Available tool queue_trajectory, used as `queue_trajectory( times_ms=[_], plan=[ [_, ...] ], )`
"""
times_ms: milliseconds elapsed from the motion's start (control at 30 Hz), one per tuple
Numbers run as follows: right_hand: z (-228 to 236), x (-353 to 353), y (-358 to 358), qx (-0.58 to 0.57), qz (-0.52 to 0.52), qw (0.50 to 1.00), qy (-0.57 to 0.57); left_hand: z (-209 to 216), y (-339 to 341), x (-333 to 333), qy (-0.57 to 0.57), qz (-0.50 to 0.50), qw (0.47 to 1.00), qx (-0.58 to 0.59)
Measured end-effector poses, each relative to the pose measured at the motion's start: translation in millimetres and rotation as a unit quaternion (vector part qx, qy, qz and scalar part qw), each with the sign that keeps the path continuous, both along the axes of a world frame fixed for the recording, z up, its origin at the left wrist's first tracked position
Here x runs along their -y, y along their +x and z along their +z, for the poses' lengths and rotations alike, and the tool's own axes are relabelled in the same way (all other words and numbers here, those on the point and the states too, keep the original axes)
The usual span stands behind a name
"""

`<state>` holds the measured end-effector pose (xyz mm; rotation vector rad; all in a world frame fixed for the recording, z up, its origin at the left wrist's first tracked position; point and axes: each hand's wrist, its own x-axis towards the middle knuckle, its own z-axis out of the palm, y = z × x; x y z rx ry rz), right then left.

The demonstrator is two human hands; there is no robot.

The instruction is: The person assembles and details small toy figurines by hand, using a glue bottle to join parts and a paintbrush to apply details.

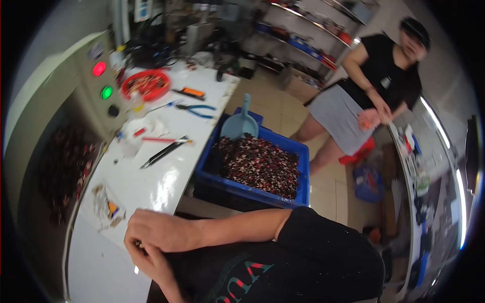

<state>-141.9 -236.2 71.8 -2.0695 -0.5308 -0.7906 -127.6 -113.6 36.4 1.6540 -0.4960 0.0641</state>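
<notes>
Above the near edge of the white table [103,257], my right hand [164,232] is closed with its fingers curled down. My left hand [149,262] comes up from below and meets it, also closed. A small pale bit shows between the fingers, too small to name; the right hand hides most of the grip. Nearest to them on the tabletop lies a crumpled clear wrapper [104,207] with a yellow and blue patch. Farther along are a black pen-shaped tool [164,152], a thin red stick [159,139], blue-handled pliers [199,110] and an orange-and-black utility knife [192,92].
A blue bin [242,187] of dark red and pale small pieces, with a light-blue scoop [241,123], stands right of the table. A red bowl [166,91] holds similar pieces. A machine [65,76] with lit buttons borders the left side. Another person [379,86] stands beyond the bin.
</notes>
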Motion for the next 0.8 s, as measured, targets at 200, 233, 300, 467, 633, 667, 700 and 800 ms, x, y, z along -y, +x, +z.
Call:
queue_trajectory(
  times_ms=[200, 233, 300, 467, 633, 667, 700, 800],
  plan=[
    [-1.9, 6.9, -11.0, 0.02, -0.022, 0.999, -0.016, -10.7, -2.8, 3.3, 0.035, 0.006, 0.999, 0.004],
    [-3.7, 7.2, -10.6, 0.033, -0.027, 0.999, -0.013, -12.5, -2.0, 3.3, 0.047, 0.006, 0.999, -0.006],
    [-5.1, 6.6, -11.1, 0.049, -0.029, 0.998, -0.011, -14.7, -0.6, 3.1, 0.06, 0.01, 0.998, -0.013],
    [-5.5, 3.6, -13.7, 0.022, -0.015, 1.0, -0.008, -12.9, -2.8, -0.9, 0.067, 0.024, 0.997, 0.018],
    [-5.4, 2.5, -13.5, 0.008, -0.015, 1.0, -0.019, -13.2, -2.5, -1.3, 0.055, 0.03, 0.998, 0.008],
    [-5.6, 2.0, -13.3, 0.013, -0.019, 1.0, -0.02, -13.9, -1.9, -2.2, 0.058, 0.024, 0.998, 0.019],
    [-5.6, 1.9, -13.6, 0.013, -0.019, 1.0, -0.021, -14.1, -2.2, -2.2, 0.058, 0.024, 0.998, 0.019],
    [-5.7, 1.7, -13.8, -0.002, -0.008, 1.0, -0.015, -14.9, -2.5, -3.0, 0.056, 0.033, 0.998, 0.003]
  ],
)
